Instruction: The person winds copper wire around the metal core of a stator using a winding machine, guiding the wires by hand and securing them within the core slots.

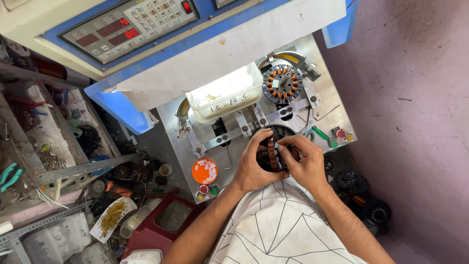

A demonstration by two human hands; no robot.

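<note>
A round black stator core (274, 152) with copper-brown windings sat between both hands at the front edge of a metal machine plate (327, 95), just above the person's lap. The left hand (254, 164) cupped the core from its left side, fingers curled over the upper rim. The right hand (304, 161) closed on it from the right, thumb and forefinger pinching at the top of the windings; what exactly lay under the fingertips could not be made out.

Farther back on the plate, a second stator (282, 83) with orange-wound teeth stood mounted on a spindle inside a round fixture. Just beside it, to the left, a translucent plastic tub (225, 93) rested on the plate. Near the left hand lay an orange lid (204, 170) holding small white slips, with red and green push buttons (207, 189) below it. More buttons (340, 136) sat at the plate's right edge, near the right hand.

Behind it all rose a blue-and-cream control panel (122, 27) with red digit displays and a keypad. To the left, a cluttered desk (58, 146) carried wire coils, teal-handled pliers (10, 175) and loose parts. On the floor to the right, well apart from the hands, lay several dark wound stators (359, 188). A white cloth with thin black lines (278, 225) covered the person's lap.
</note>
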